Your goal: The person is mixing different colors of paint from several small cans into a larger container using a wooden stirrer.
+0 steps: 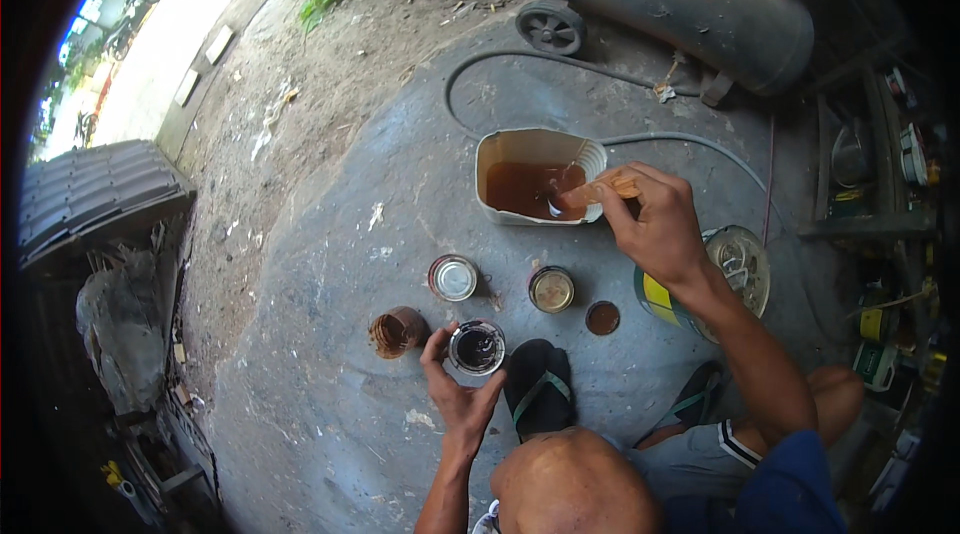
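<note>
My left hand [462, 402] curls its thumb and fingers around a small open tin [477, 347] of very dark paint, standing on the ground. Over the right rim of a cut-open pale container [520, 146] holding reddish-brown liquid, my right hand [658, 226] pinches a thin, brown-stained piece [605, 186] that looks like flimsy plastic. Its lower end reaches down to the liquid; its exact kind is unclear. A brown-coated open can [397, 332] sits left of the dark paint tin. Farther off stand a silver-topped tin [454, 278] and another small tin [551, 289].
A small brown-topped round piece [602, 318] lies near my sandal [540, 384]. A green and yellow bucket [745, 254] stands under my right forearm. Beyond the container, a grey hose [470, 69] curves toward a wheeled tank [660, 4]. Cluttered shelving [865, 224] lines the right side.
</note>
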The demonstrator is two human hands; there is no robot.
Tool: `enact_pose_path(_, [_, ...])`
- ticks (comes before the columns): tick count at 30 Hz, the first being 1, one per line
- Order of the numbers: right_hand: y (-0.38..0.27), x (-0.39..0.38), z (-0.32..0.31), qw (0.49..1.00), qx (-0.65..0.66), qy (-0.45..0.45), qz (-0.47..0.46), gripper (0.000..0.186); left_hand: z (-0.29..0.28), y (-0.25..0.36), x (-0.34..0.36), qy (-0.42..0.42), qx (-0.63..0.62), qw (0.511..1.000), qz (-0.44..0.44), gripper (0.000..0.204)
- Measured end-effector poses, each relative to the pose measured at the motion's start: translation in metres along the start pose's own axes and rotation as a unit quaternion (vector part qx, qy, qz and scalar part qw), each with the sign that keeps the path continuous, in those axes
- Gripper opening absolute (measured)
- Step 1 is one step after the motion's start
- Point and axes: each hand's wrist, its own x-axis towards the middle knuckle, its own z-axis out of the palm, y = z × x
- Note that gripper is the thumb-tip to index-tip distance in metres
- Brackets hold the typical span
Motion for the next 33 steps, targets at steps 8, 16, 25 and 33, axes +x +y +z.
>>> enact_pose_path(8, [-0.009, 0.011, 0.019, 0.997, -0.069, -0.021, 0.001, 0.013, 0.011, -0.074, -0.027, -0.001, -0.02, 0.998, -0.067, 0.1])
enact_pose_path(16, [-0.015, 0.023, 0.036, 1.0, 0.002, 0.004, -0.02, 0.013, -0.005, -0.03, -0.021, 0.028, 0.185, 0.976, 0.111, 0.103])
enact_pose_path(25, [-0.025, 0.011, 0.036, 0.999, -0.033, -0.038, 0.007, 0.013, -0.015, 0.027, 0.054, 0.031, -0.198, 0.98, 0.006, 0.094])
enact_pose_path(33, [-0.011, 0.02, 0.032, 0.996, -0.094, -0.003, -0.013, 0.014, -0.005, 0.018, 0.094, -0.032, -0.275, 0.961, -0.014, 0.06])
